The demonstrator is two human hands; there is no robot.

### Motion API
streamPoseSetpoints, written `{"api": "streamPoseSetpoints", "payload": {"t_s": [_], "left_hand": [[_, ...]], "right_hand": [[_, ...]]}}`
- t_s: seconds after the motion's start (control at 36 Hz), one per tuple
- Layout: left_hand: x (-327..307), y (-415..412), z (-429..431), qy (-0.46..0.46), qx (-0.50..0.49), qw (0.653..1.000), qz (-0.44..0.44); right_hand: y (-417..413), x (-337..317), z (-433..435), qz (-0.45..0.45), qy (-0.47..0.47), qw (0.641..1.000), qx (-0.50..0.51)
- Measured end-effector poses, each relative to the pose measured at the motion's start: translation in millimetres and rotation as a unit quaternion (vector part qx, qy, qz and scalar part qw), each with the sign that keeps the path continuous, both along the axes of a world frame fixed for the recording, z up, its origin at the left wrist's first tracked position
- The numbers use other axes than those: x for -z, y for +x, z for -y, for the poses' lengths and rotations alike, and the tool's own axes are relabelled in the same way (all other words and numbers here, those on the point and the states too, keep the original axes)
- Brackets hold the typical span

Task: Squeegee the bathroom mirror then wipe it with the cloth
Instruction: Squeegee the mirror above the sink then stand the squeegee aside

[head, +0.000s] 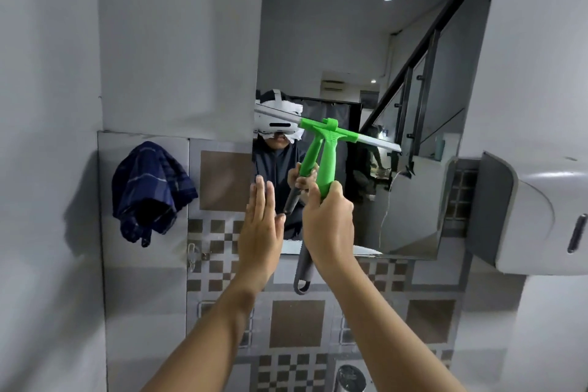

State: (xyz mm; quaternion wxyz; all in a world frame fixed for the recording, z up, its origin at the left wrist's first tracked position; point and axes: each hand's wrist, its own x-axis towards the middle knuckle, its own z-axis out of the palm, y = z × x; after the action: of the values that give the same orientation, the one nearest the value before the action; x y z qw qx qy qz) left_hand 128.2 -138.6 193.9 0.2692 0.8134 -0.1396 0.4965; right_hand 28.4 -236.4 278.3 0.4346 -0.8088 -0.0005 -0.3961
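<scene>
The bathroom mirror (356,41) hangs on the wall straight ahead. A green squeegee (329,153) with a grey blade lies across the mirror's middle, tilted down to the right. My right hand (327,223) is shut on its green handle, and the grey handle end sticks out below my wrist. My left hand (261,226) is flat with fingers together, held up at the mirror's lower left edge; whether it touches the glass I cannot tell. A dark blue checked cloth (149,191) hangs on the tiled wall left of the mirror.
A grey and white dispenser (534,216) juts from the wall at right, close to the mirror's lower right corner. Checked tiles (296,325) cover the wall below. A metal tap top (350,379) shows at the bottom edge.
</scene>
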Motion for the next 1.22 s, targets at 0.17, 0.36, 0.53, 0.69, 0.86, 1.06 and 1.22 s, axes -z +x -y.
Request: {"api": "streamPoseSetpoints", "payload": {"t_s": [0.17,0.36,0.53,0.69,0.86,1.06,1.22], "left_hand": [[12,2,8,-0.019,-0.004,1.000,0.004],[28,1,15,-0.045,-0.015,0.999,0.020],[32,1,23,-0.072,-0.039,0.997,0.008],[34,2,28,-0.089,-0.063,0.994,-0.007],[35,5,33,-0.106,-0.083,0.991,-0.016],[34,4,52,-0.129,-0.091,0.987,-0.014],[31,1,51,-0.120,-0.075,0.990,-0.005]], "right_hand": [[-2,6,16,-0.002,-0.120,0.993,-0.001],[3,6,46,0.003,-0.242,0.970,0.024],[8,0,72,0.012,-0.305,0.952,0.034],[10,-5,89,0.028,-0.371,0.927,0.053],[14,-14,113,0.049,-0.433,0.896,0.087],[20,-29,149,0.056,-0.491,0.860,0.125],[17,-36,173,0.083,-0.519,0.839,0.140]]}}
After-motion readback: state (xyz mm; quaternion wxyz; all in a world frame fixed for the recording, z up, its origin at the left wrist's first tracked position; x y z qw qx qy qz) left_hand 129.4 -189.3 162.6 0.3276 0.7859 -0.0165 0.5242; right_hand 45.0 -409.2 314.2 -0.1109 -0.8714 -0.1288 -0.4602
